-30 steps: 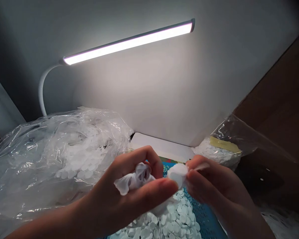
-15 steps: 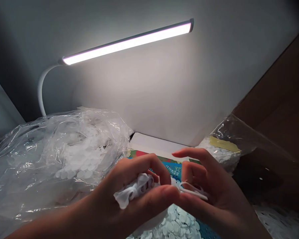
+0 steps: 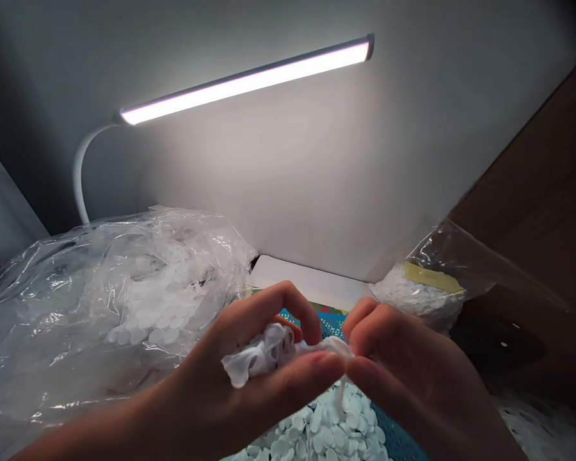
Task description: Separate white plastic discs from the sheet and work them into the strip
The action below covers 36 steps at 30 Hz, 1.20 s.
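A bunched strip of thin, soft white material (image 3: pixel 264 355) with ruffled, curled edges lies in my left hand (image 3: pixel 264 378). My left index finger is bent over it and the thumb presses from below. My right hand (image 3: pixel 403 365) has its thumb and fingertips pinched together at the strip's right end, close to my left thumb tip. A thin white piece dangles just below this pinch. Under both hands is a heap of small, flat, round white pieces (image 3: pixel 333 432) in a blue perforated basket (image 3: pixel 396 435). My hands hide part of the basket.
A large clear plastic bag (image 3: pixel 77 288) of white discs fills the left side. At the right sits a smaller clear bag (image 3: pixel 415 298) with yellow tape (image 3: pixel 432 276). A lit bar lamp (image 3: pixel 249 80) on a bent neck hangs above, before a pale wall (image 3: pixel 288 192).
My right fingers have closed from a spread, curved pose into a pinch at the strip's right end. The white pieces that stuck out by my right palm no longer show there.
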### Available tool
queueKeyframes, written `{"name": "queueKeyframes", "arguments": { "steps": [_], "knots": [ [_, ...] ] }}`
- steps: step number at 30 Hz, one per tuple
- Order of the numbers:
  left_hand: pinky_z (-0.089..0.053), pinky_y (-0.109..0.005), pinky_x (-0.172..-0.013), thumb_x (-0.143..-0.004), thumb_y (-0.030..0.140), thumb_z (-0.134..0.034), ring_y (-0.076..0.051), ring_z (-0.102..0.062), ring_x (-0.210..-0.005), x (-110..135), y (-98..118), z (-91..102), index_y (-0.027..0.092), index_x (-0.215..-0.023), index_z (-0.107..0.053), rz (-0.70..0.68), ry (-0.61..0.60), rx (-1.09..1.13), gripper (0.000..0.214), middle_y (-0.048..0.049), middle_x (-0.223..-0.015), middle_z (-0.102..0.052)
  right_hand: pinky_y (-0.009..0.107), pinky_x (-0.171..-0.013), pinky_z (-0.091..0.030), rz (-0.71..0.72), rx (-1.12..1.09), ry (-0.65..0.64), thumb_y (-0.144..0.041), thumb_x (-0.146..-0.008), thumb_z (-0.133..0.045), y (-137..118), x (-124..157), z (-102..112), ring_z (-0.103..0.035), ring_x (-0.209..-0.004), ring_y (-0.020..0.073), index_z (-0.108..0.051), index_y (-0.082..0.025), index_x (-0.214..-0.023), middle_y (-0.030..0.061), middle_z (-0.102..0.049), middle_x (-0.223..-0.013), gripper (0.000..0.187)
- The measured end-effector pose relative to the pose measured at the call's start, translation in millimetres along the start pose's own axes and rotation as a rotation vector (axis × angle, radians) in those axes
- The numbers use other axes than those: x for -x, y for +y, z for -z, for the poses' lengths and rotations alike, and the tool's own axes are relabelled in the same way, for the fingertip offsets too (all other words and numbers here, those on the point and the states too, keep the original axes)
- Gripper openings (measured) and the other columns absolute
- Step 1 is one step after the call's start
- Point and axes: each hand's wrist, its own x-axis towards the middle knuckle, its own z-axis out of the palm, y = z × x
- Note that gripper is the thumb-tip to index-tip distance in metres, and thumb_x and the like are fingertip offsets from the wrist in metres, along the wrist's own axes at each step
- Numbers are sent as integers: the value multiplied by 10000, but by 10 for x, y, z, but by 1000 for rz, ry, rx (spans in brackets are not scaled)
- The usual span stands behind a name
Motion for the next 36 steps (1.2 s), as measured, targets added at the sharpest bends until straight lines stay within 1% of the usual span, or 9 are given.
{"name": "queueKeyframes", "arguments": {
  "steps": [4, 10, 15, 21, 24, 29, 32, 34, 36],
  "knots": [
    [-331, -166, -465, -800, 337, -650, -70, -383, -509, -10, -54, 8, 221, -810, -491, -69, 18, -46, 197, 63, -587, -472, 257, -567, -450, -22, 2, -10, -434, -829, -592, 11, 23, -4, -521, -649, 147, -528, -221, -690, 10, -539, -691, 263],
    [-377, -169, -476, -820, 353, -636, -77, -465, -530, -16, -51, 23, 232, -903, -505, 10, -37, 39, 197, 37, -683, -569, 250, -544, -430, -46, -56, -23, -409, -817, -604, -41, 40, 3, -516, -628, 133, -516, -218, -667, 4, -559, -715, 258],
    [-379, -161, -485, -826, 285, -629, -75, -468, -536, -20, -52, 52, 228, -846, -569, 3, -66, -29, 85, 43, -656, -558, 263, -548, -429, -10, -81, -35, -385, -825, -598, -31, 55, -13, -525, -606, 134, -524, -225, -656, -2, -577, -681, 244],
    [-345, -156, -466, -851, 285, -604, -65, -436, -528, -17, -92, 47, 219, -832, -550, -23, -95, -8, 87, 45, -672, -540, 254, -532, -441, -2, -72, 5, -386, -829, -607, -11, 61, -15, -545, -602, 136, -517, -224, -677, 0, -579, -660, 240],
    [-341, -165, -487, -869, 323, -585, -72, -442, -555, -11, -98, 31, 227, -858, -518, -18, -94, 13, 118, 41, -683, -540, 255, -536, -455, -3, -54, -3, -407, -829, -611, -14, 68, -6, -552, -592, 137, -529, -227, -685, -1, -597, -654, 245],
    [-435, -211, -594, -875, 399, -566, -134, -547, -700, -3, -90, 8, 243, -921, -503, 38, -94, 37, 175, 33, -671, -518, 265, -569, -487, -42, -40, 4, -450, -819, -623, -21, 86, 0, -575, -609, 148, -544, -240, -698, -5, -596, -662, 254],
    [-475, -248, -684, -880, 409, -553, -161, -578, -797, -12, -83, 4, 228, -900, -541, 7, -82, -47, 182, 2, -787, -589, 276, -587, -500, -60, -32, 20, -483, -802, -633, -22, 99, -9, -588, -626, 160, -547, -239, -684, -1, -590, -647, 285],
    [-484, -252, -705, -888, 410, -539, -160, -580, -804, -22, -82, 6, 220, -884, -552, -16, -85, -77, 190, -7, -832, -603, 282, -595, -506, -72, -8, 32, -493, -789, -646, -23, 107, -14, -589, -627, 164, -549, -235, -675, 3, -583, -641, 298],
    [-490, -250, -703, -893, 405, -532, -150, -572, -774, -32, -84, 11, 217, -884, -553, -29, -95, -77, 189, -2, -807, -587, 285, -602, -510, -78, 7, 37, -487, -787, -651, -26, 111, -14, -583, -624, 162, -550, -235, -676, 3, -578, -645, 293]
  ]
}}
